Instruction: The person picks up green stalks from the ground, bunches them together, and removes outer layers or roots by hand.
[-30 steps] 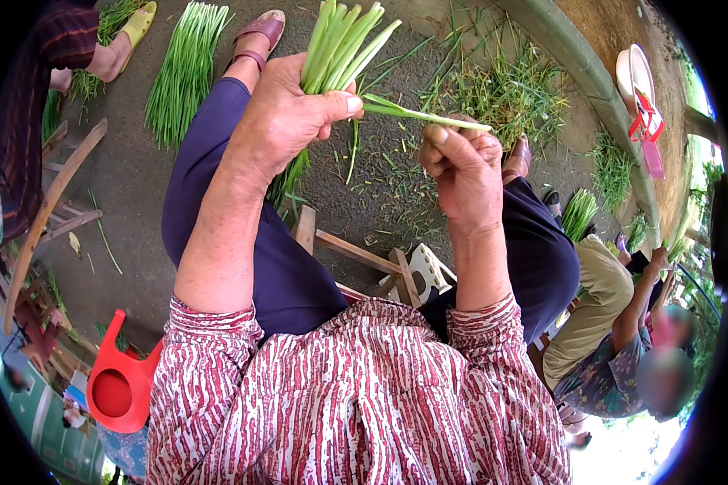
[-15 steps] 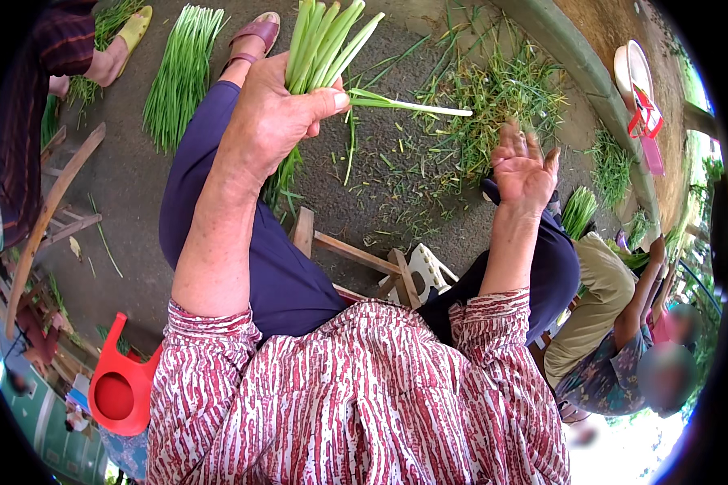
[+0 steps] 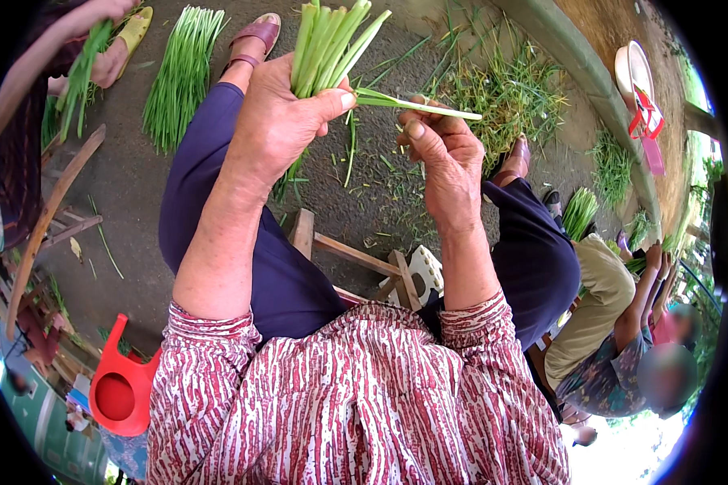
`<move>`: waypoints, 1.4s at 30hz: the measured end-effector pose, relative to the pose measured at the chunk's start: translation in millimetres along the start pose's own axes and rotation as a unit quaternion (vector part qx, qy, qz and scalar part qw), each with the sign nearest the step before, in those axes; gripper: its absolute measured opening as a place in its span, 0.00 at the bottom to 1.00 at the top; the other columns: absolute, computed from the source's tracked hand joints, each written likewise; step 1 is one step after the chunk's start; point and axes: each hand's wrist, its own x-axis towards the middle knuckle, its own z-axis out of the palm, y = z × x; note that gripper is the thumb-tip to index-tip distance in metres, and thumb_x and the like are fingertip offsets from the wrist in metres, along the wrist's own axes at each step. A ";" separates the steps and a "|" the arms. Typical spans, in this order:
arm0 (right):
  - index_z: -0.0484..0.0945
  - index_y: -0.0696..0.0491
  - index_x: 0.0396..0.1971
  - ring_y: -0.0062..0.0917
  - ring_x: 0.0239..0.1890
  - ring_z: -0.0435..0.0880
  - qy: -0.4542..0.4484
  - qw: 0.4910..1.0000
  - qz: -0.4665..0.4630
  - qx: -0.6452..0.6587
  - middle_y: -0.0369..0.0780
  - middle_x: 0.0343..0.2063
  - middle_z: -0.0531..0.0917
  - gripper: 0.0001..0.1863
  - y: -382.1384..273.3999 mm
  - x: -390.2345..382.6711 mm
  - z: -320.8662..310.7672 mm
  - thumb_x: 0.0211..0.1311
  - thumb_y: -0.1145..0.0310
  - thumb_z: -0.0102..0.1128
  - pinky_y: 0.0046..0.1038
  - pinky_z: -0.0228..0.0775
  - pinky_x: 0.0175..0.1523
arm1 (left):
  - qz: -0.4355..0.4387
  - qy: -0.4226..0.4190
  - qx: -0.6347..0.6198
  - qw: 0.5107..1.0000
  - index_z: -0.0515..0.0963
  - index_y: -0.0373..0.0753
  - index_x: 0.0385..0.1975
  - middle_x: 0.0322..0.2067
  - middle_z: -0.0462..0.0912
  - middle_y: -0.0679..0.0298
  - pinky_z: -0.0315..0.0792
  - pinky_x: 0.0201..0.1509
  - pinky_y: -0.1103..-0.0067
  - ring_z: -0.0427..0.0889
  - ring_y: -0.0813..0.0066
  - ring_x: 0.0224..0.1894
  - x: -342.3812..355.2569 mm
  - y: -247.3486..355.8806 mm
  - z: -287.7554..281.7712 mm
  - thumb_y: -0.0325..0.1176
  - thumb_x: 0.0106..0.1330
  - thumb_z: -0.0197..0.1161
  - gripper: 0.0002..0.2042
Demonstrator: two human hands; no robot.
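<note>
My left hand (image 3: 275, 121) is closed around a bunch of green chives (image 3: 328, 48), their thick pale ends standing up past the thumb. One loose chive stalk (image 3: 372, 97) sticks out sideways from this grip, its white end pointing right. At that stalk is my right hand (image 3: 449, 158), thumb and fingers curled together in a pinch; the exact contact is partly hidden by the fingers. Green leaves hang below my left fist, mostly covered by the wrist.
A heap of trimmed leaves (image 3: 505, 101) covers the ground ahead. A neat chive bundle (image 3: 184, 77) lies at the far left. A wooden stool frame (image 3: 356, 255) stands between my knees, a red plastic chair (image 3: 125, 384) at lower left. Co-workers sit on both sides, one holding greens (image 3: 81, 77).
My right hand has moved left from beside the heap to the loose stalk, its spread fingers now curled. My left hand shifted slightly right. The left co-worker's arm and greens have come into view.
</note>
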 end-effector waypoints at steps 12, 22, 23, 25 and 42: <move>0.73 0.59 0.20 0.40 0.42 0.78 0.070 0.812 -0.140 -0.562 0.47 0.43 0.79 0.16 9.5 11.5 -32.8 0.48 0.63 0.68 0.36 0.69 0.48 | -0.004 -0.028 -0.113 0.993 0.77 0.32 0.31 0.25 0.82 0.57 0.66 0.19 0.90 0.72 0.86 0.17 2.8 -5.4 -2.1 0.26 0.56 0.64 0.07; 0.79 0.57 0.43 0.21 0.43 0.77 -0.054 0.971 -0.166 -0.161 0.38 0.42 0.80 0.13 -11.9 3.7 8.9 0.61 0.66 0.60 0.20 0.69 0.43 | -0.052 -0.055 -0.163 0.984 0.77 0.32 0.32 0.25 0.81 0.57 0.66 0.18 0.88 0.72 0.85 0.16 2.2 -2.7 5.0 0.27 0.56 0.64 0.07; 0.79 0.57 0.43 0.20 0.41 0.78 -0.060 0.976 -0.153 -0.141 0.37 0.40 0.81 0.13 -14.4 3.8 12.2 0.62 0.67 0.59 0.19 0.69 0.44 | -0.055 -0.061 -0.171 0.982 0.77 0.32 0.31 0.25 0.82 0.57 0.66 0.18 0.88 0.72 0.85 0.16 2.0 -3.9 7.0 0.27 0.56 0.64 0.07; 0.79 0.59 0.43 0.18 0.38 0.78 -0.072 0.984 -0.130 -0.100 0.36 0.36 0.82 0.12 -19.5 5.6 19.6 0.64 0.69 0.55 0.18 0.67 0.45 | -0.059 -0.072 -0.186 0.978 0.77 0.32 0.31 0.26 0.82 0.58 0.67 0.18 0.88 0.72 0.84 0.16 1.7 -6.1 10.8 0.27 0.57 0.64 0.06; 0.73 0.59 0.27 0.20 0.20 0.77 -0.078 0.943 -0.130 -0.297 0.39 0.19 0.79 0.08 -19.6 -1.9 37.5 0.61 0.70 0.58 0.23 0.68 0.25 | -0.007 -0.072 -0.242 0.967 0.79 0.35 0.30 0.24 0.79 0.67 0.67 0.24 0.84 0.73 0.82 0.21 1.9 -3.7 13.8 0.36 0.56 0.69 0.11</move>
